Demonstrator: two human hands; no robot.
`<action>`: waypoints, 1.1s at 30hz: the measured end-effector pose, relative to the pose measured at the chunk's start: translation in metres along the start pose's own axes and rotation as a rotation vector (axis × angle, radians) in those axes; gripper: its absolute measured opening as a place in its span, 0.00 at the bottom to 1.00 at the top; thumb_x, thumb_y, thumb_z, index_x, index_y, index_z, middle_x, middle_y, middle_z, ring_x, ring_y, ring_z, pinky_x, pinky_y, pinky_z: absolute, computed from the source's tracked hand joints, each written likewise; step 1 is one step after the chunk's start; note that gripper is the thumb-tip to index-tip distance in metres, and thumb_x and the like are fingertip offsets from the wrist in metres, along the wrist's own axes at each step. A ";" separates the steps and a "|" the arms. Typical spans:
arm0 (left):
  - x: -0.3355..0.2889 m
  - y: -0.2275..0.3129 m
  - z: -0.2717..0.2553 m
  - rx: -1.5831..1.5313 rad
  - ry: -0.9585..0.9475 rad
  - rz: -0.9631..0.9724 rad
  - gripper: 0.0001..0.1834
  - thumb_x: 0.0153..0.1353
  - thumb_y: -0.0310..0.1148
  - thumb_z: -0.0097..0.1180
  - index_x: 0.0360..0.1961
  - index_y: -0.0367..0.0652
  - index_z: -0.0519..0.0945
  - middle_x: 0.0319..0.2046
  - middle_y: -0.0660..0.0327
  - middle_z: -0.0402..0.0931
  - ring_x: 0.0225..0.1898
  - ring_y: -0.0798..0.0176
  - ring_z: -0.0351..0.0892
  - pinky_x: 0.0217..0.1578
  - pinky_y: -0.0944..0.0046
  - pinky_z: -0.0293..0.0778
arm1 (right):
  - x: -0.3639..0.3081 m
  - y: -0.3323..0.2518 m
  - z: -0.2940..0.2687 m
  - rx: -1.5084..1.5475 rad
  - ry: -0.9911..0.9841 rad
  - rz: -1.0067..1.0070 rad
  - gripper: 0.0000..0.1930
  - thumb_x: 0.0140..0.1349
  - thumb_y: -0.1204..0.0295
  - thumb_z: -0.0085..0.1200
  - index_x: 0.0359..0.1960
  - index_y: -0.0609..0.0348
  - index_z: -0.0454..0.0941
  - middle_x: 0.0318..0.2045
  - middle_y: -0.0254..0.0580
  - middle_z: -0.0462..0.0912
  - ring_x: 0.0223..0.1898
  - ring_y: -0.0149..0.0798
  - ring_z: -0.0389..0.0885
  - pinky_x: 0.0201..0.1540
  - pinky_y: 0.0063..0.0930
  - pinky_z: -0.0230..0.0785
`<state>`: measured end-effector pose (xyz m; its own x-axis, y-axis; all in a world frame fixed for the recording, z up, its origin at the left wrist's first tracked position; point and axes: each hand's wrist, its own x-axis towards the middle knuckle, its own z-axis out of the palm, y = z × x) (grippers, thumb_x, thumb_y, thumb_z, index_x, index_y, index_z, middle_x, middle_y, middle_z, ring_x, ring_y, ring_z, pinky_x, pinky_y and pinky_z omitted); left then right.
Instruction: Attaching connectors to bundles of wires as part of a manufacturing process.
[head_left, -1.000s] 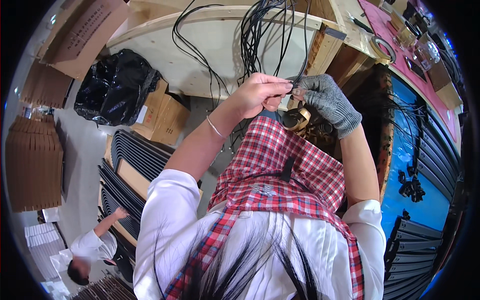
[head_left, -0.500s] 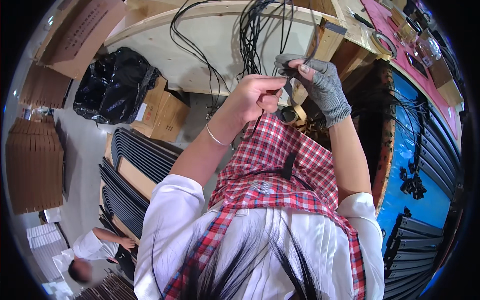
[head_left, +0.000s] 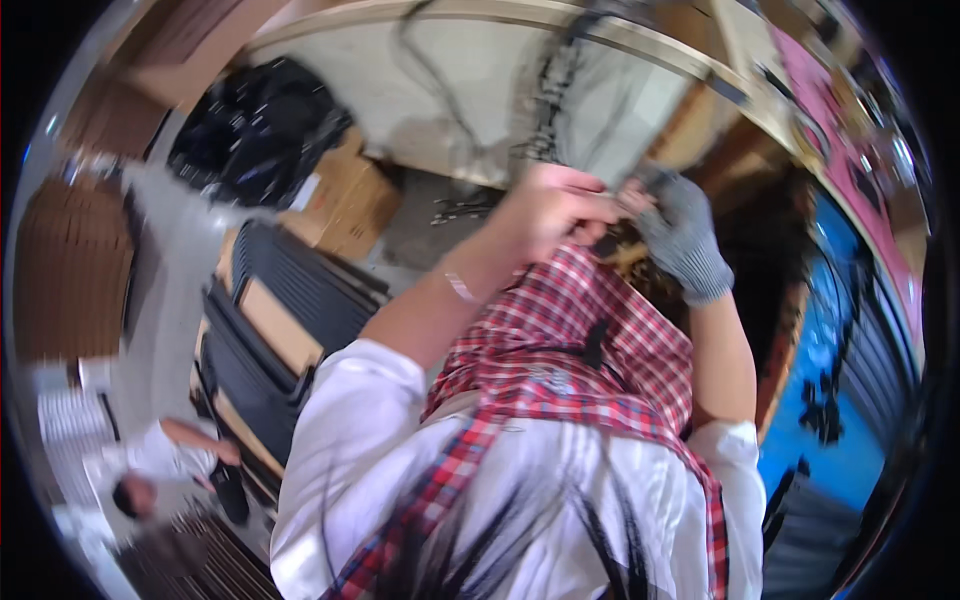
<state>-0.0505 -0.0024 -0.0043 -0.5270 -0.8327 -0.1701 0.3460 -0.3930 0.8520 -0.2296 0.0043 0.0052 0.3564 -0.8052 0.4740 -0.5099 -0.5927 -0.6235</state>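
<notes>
My bare left hand (head_left: 565, 213), with a bracelet at the wrist, is closed in a pinch in front of the checked apron (head_left: 560, 330). Close against its fingertips is my right hand (head_left: 688, 238) in a grey fingerless glove, its fingers curled in too. A thin black cable is pinched between them; motion blur hides most of it and its end. Just beyond the hands, a bundle of black cables (head_left: 553, 95) hangs over the pale wooden board (head_left: 460, 75).
Left, a black plastic bag (head_left: 255, 130) lies by a cardboard box (head_left: 350, 205). Stacked dark curved parts (head_left: 300, 275) stand nearer, with a co-worker (head_left: 175, 455) beyond. Right are a blue surface (head_left: 850, 450) with dark parts and a pink-topped table (head_left: 850, 150).
The view has shifted and blurred, so most surroundings sit differently in the picture. My hands have come closer together, the right one lower, and both stay closed.
</notes>
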 end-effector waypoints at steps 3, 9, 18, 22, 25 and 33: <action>0.007 -0.012 0.010 0.012 0.130 -0.038 0.13 0.42 0.17 0.57 0.32 0.27 0.71 0.17 0.57 0.72 0.15 0.69 0.70 0.13 0.69 0.62 | -0.018 0.013 0.004 0.088 -0.041 0.350 0.09 0.56 0.71 0.49 0.30 0.66 0.72 0.30 0.37 0.76 0.30 0.31 0.72 0.34 0.24 0.64; -0.001 -0.023 0.027 -0.179 0.136 0.115 0.10 0.41 0.15 0.56 0.25 0.32 0.68 0.16 0.55 0.69 0.16 0.65 0.70 0.14 0.67 0.63 | -0.025 0.024 0.003 0.502 0.154 0.210 0.10 0.55 0.73 0.50 0.36 0.68 0.74 0.36 0.40 0.77 0.35 0.32 0.73 0.42 0.25 0.65; 0.014 0.030 0.038 1.382 0.286 0.622 0.09 0.46 0.25 0.53 0.30 0.33 0.71 0.26 0.51 0.72 0.32 0.55 0.74 0.28 0.59 0.71 | 0.026 0.023 -0.040 0.018 0.177 0.264 0.10 0.57 0.69 0.48 0.29 0.67 0.73 0.27 0.42 0.76 0.29 0.30 0.72 0.31 0.24 0.64; 0.013 -0.005 0.001 1.230 0.000 0.608 0.07 0.48 0.31 0.53 0.30 0.45 0.77 0.26 0.58 0.73 0.33 0.56 0.75 0.30 0.59 0.71 | 0.026 -0.005 -0.019 -0.095 -0.258 0.217 0.14 0.56 0.66 0.49 0.21 0.66 0.69 0.15 0.43 0.69 0.18 0.34 0.66 0.22 0.29 0.58; 0.008 -0.013 -0.010 0.935 -0.056 0.474 0.07 0.52 0.31 0.52 0.23 0.37 0.77 0.15 0.58 0.73 0.15 0.67 0.70 0.18 0.67 0.65 | 0.017 0.012 -0.007 0.140 -0.314 0.332 0.13 0.55 0.67 0.50 0.19 0.65 0.69 0.14 0.35 0.67 0.19 0.28 0.63 0.23 0.25 0.57; -0.018 0.007 0.002 -0.325 -0.284 -0.295 0.09 0.54 0.29 0.51 0.29 0.31 0.76 0.10 0.66 0.64 0.10 0.76 0.59 0.11 0.74 0.51 | 0.004 -0.021 0.015 0.480 0.286 0.041 0.12 0.56 0.68 0.51 0.24 0.66 0.74 0.21 0.40 0.77 0.20 0.27 0.70 0.23 0.22 0.65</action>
<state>-0.0396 0.0107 0.0054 -0.8126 -0.5472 -0.2006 0.3500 -0.7333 0.5829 -0.2058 0.0134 0.0114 0.0833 -0.8303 0.5510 -0.0812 -0.5568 -0.8267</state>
